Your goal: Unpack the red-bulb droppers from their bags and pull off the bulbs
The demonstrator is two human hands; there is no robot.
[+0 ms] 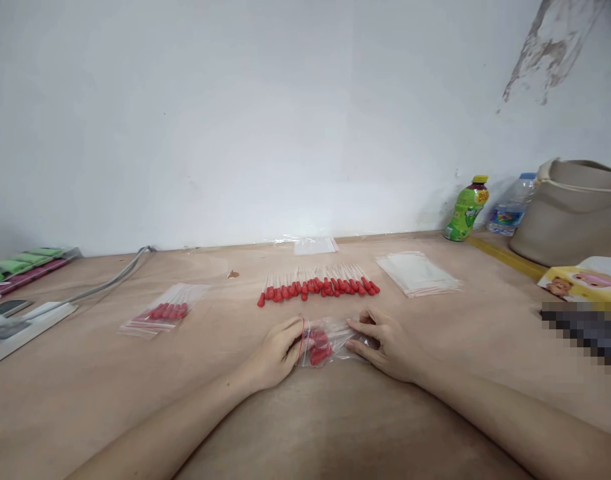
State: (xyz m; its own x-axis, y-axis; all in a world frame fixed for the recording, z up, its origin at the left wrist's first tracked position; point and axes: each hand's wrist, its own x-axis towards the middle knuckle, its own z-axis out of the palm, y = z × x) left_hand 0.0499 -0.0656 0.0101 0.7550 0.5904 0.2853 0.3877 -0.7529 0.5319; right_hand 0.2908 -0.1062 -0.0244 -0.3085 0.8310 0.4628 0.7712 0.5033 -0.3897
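Between my two hands is a clear zip bag [338,340] with red-ended pieces [319,345] inside, their thin pale sticks pointing right. My left hand [280,350] pinches the bag's left end, by its red zip line. On the bag's right end, my right hand [385,340] is closed with thumb and fingers gripping the plastic. Just beyond lies a row of several loose red-ended sticks [318,287], red ends toward me. To the left rests a filled zip bag [165,310] holding similar red-ended pieces. A stack of flat zip bags [418,273] lies at the right.
Near the wall is one flat clear bag [315,246]. A green bottle [465,210], a water bottle [510,207] and a grey bucket [570,210] stand at the back right. A yellow packet [585,283] sits at the right; a grey cable [110,283] crosses the left side.
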